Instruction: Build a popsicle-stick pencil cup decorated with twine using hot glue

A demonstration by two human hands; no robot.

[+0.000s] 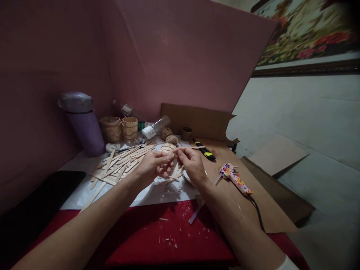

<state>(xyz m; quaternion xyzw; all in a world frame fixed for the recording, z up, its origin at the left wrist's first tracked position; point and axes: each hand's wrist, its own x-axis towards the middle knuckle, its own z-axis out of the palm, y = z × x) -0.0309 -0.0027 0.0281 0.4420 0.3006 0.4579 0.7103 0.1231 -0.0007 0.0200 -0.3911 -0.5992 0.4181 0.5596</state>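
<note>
Stick: thin, pale wood; juts to the right above the right hand, in front of the worktop's back half, its tip seen against the knife.
Right hand: grip closed on the stick, thumb and forefinger pinching.
Left hand: thumb and fingertips close beside the right fingertips; whether anything is pinched there, cannot tell.
Handling: in my judgement, pinch near the working point, keep both wrists low and steady, and apply light force, since thin wood may split.
Pale wooden piece: just beyond the fingertips, partly hidden; form not confirmed.
Tape roll: partly behind the right hand; advisable to keep the wrist clear of it.
Stick pile: left of the hands, loose and crossing, on white paper.
Twine balls: behind the hands, near a small brown pot.
Glue gun: right of the right forearm, on cardboard, cord trailing forward; heat not verifiable, so best treated as hot.
Worktop: red cloth in front, littered with wood scraps.
Back left: two carved-look cups, plastic bottle, purple tumbler.
</note>
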